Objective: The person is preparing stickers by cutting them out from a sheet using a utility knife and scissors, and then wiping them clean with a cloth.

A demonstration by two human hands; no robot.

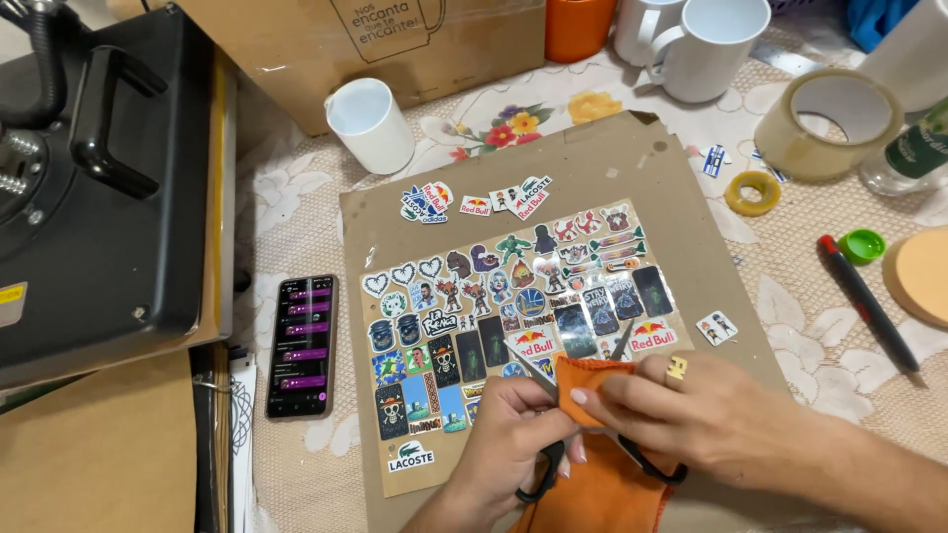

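Observation:
My left hand (509, 434) grips a pair of scissors (541, 481) with black handle loops, held near the pivot. Its blade tip pokes out above an orange cloth (592, 494). My right hand (696, 405), wearing a gold ring, pinches the orange cloth against the blades. Both hands hover over the near edge of a brown cardboard sheet (671, 188). Many small colourful stickers (494, 286) lie in rows on the sheet, just beyond my fingers.
A black heat press (99, 178) fills the left side, with a phone (302, 345) beside it. One white mug (370, 123) lies tipped and two more mugs (706, 44) stand behind. At the right are a tape roll (828, 123), a pen (867, 301), a green cap (862, 245).

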